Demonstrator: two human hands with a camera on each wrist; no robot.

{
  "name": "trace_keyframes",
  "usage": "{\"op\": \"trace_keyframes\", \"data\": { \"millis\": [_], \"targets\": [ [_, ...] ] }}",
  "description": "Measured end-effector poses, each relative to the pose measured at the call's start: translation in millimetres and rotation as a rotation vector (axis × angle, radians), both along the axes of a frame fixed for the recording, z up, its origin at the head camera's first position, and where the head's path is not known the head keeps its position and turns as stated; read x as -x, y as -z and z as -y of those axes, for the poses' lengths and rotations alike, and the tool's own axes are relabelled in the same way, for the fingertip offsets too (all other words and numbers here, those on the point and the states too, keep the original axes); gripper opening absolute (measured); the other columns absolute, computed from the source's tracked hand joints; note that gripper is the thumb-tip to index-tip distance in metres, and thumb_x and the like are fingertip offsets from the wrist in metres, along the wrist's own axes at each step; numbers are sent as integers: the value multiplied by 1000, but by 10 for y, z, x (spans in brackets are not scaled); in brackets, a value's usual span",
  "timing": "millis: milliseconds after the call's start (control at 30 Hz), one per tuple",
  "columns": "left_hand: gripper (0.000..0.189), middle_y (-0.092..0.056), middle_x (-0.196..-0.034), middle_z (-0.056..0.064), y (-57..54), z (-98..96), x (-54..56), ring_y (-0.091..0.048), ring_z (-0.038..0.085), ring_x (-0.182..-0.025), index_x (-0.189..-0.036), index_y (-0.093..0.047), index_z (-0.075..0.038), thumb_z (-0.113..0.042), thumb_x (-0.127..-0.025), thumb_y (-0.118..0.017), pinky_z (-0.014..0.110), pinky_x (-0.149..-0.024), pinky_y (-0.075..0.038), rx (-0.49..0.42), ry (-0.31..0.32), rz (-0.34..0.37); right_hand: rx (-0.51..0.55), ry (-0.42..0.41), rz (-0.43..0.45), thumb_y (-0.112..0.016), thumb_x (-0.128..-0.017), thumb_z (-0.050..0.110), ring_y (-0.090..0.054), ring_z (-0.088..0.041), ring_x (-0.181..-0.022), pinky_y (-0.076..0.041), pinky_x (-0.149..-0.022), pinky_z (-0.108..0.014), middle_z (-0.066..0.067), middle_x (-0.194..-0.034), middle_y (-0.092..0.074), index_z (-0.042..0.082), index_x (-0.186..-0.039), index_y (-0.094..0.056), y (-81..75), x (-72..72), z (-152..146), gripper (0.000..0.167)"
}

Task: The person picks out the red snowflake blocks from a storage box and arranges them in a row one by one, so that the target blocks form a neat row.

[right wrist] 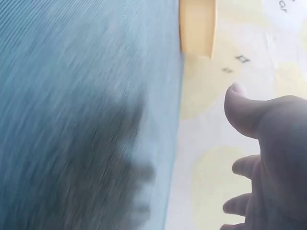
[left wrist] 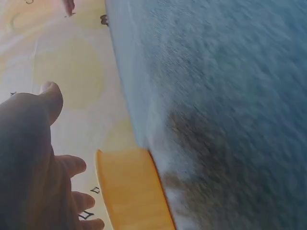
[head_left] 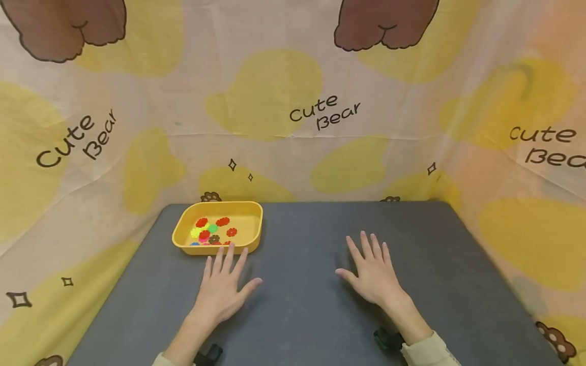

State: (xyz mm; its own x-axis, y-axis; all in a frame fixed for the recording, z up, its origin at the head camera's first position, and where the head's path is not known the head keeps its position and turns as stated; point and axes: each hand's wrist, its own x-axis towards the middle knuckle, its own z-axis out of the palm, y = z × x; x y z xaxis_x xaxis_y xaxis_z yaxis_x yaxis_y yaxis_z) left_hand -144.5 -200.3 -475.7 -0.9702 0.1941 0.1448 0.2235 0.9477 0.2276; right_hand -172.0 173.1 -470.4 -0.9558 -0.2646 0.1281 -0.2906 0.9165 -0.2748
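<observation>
At the far left of the grey table (head_left: 293,315) stands a yellow plastic tray (head_left: 247,223). Inside it lie several small flower-edged discs, among them a red disc (head_left: 232,232), a green disc (head_left: 212,228) and a brown disc (head_left: 213,239). My left hand (head_left: 222,295) is spread palm down before the tray, its fingertips overlapping the near rim in the head view. My right hand (head_left: 375,277), also spread and holding nothing, hovers over the right half of the table, with its shadow (right wrist: 110,167) below in the right wrist view.
A patterned cloth (head_left: 284,91) hangs behind the table and along both sides. Dark wrist devices show under both forearms, one device (head_left: 208,355) at left and another device (head_left: 388,339) at right.
</observation>
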Motion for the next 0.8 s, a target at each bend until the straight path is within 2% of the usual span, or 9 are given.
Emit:
{"op": "trace_keyframes", "data": {
  "millis": [167, 300, 567, 800],
  "targets": [
    [84, -16, -167, 19, 34, 141, -15, -10, 44, -153, -161, -31, -17, -70, -98, -43, 64, -120, -7, -12, -6, -1, 35, -51, 26, -53, -97, 65, -6, -45, -154, -6, -120, -64, -23, -167, -12, 16, -163, -23, -49, 1, 246, 88],
    [79, -18, -166, 22, 23, 268, -7, -13, 44, -153, -160, -34, -14, -64, -100, -46, 64, -120, -11, -19, 11, -30, 62, -83, 24, -52, -97, 65, -10, -44, -154, -9, -121, -62, -22, -167, -15, 16, -163, -24, -79, 43, 438, 87],
    [68, -31, -160, 26, -36, 519, 20, -27, 46, -147, -153, -43, -5, -42, -99, -61, 64, -115, -26, -56, 5, -198, 142, -107, 56, -51, -99, 63, -17, -42, -153, -16, -122, -58, -23, -165, -22, 14, -161, -29, -11, 197, 779, 82],
    [60, -42, -151, 29, 52, 812, 51, -42, 49, -135, -146, -49, -2, -31, -97, -65, 69, -105, -36, -106, -40, -287, 216, -144, 122, -52, -100, 61, -24, -39, -152, -26, -118, -60, -20, -164, -27, 16, -159, -34, 20, 240, 1061, 77]
  ]
}}
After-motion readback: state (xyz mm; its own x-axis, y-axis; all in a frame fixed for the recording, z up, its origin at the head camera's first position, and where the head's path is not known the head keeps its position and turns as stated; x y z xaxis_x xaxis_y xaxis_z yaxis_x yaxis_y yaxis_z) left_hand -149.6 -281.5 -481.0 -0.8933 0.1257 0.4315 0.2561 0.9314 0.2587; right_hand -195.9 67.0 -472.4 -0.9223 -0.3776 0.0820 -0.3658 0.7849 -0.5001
